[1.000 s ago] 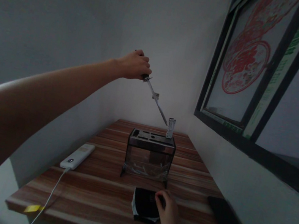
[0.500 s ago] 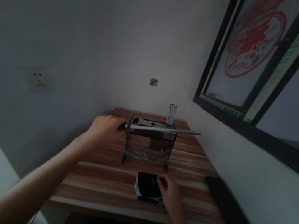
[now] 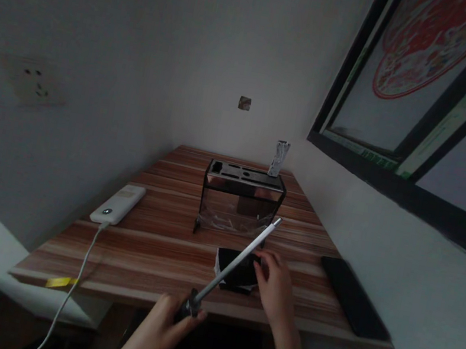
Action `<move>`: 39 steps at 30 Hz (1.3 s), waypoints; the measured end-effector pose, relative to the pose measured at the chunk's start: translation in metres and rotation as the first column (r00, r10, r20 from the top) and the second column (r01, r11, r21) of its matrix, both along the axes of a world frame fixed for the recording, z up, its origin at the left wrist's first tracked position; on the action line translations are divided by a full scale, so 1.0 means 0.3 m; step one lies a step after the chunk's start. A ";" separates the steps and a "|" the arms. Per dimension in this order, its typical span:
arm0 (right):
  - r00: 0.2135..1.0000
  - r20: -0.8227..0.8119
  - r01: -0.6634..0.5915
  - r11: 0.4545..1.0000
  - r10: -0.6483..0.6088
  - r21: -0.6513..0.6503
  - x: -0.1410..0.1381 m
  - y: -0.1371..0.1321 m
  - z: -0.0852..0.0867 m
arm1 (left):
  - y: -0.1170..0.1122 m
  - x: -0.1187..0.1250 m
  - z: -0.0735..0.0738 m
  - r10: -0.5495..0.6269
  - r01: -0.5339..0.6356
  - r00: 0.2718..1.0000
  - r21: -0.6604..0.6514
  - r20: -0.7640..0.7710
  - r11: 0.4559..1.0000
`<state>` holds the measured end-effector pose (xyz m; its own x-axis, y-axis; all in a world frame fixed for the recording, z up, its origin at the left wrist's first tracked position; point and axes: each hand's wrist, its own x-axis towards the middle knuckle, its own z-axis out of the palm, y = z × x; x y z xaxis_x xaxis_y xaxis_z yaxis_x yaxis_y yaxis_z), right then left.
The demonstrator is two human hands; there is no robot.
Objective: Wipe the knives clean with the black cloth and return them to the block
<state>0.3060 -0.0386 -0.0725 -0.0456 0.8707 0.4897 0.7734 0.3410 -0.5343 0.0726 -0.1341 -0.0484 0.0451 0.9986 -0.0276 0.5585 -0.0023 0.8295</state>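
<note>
My left hand [image 3: 163,330] is wrapped round the black handle of a sharpening steel [image 3: 240,258] at the table's front edge. Its grey rod slants up and away to the right, passing in front of a folded black cloth [image 3: 244,277] with whitish edges. At the right edge of that cloth, my right hand [image 3: 277,287] has thumb and forefinger in a pinch; the fingertips are partly dark. Beyond the cloth stands a knife block [image 3: 244,188] with a slotted top and clear sides. A shiny silvery wrapped piece [image 3: 278,158] sticks up from its right end.
The striped wooden table [image 3: 146,255] meets walls at the back and right. A white power bank [image 3: 119,204] with a white cable lies at left, near yellow tape [image 3: 60,282]. A long black flat object [image 3: 353,298] lies along the right. A dark-framed window [image 3: 362,155] hangs above.
My left hand has brought the sharpening steel from in front of the knife block's top down towards me, and the rod now slants upward. My right hand stays at the cloth. The view has tilted down.
</note>
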 end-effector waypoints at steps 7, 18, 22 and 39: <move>0.970 0.206 0.144 0.988 -0.131 -0.050 -0.024 0.021 0.000 | -0.033 0.031 -0.077 0.079 -0.055 0.986 -0.158 0.149 0.986; 0.991 -0.133 -0.011 0.981 -0.015 -0.195 0.004 0.020 -0.055 | -0.068 0.042 -0.092 -0.079 0.208 0.884 -0.234 0.462 0.950; 0.890 -0.454 -0.125 0.976 0.031 -0.177 -0.038 -0.043 -0.041 | -0.076 0.045 -0.085 -0.131 0.239 0.855 -0.159 0.502 0.958; 0.390 -0.911 -0.291 0.921 -0.132 -0.258 -0.225 -0.195 0.035 | -0.066 0.147 -0.102 0.185 0.063 0.647 -0.293 0.740 0.954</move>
<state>0.2385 -0.0970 -0.0620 0.1568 0.9873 -0.0260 -0.2639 0.0165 -0.9644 0.1168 -0.1540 -0.0791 0.1127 0.9546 -0.2757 -0.2693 0.2964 0.9163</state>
